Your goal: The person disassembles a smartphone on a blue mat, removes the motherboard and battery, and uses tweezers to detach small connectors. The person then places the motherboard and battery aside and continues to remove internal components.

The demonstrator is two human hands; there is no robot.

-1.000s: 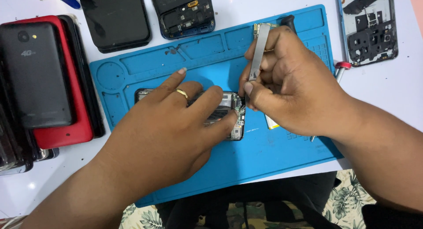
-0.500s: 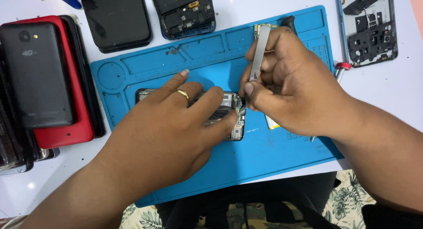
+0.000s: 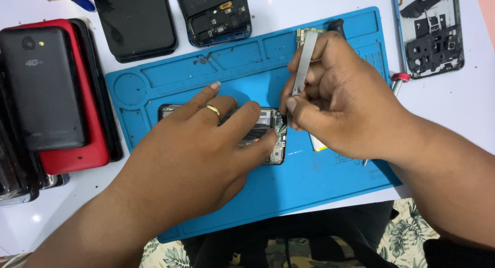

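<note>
Phone, back off, lies on blue mat mid-worktop. L hand presses flat on it, fingers spread, holding nothing, to steady it. R hand fingers pinch tweezers shut, tips at phone's board edge.

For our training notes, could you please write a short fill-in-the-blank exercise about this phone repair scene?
1. The opened phone lies on a ____ repair mat.
2. The right hand grips metal ____.
3. The left hand wears a gold ____.
4. A dark phone lies stacked on a ____ one.

Missing words: blue; tweezers; ring; red
</note>
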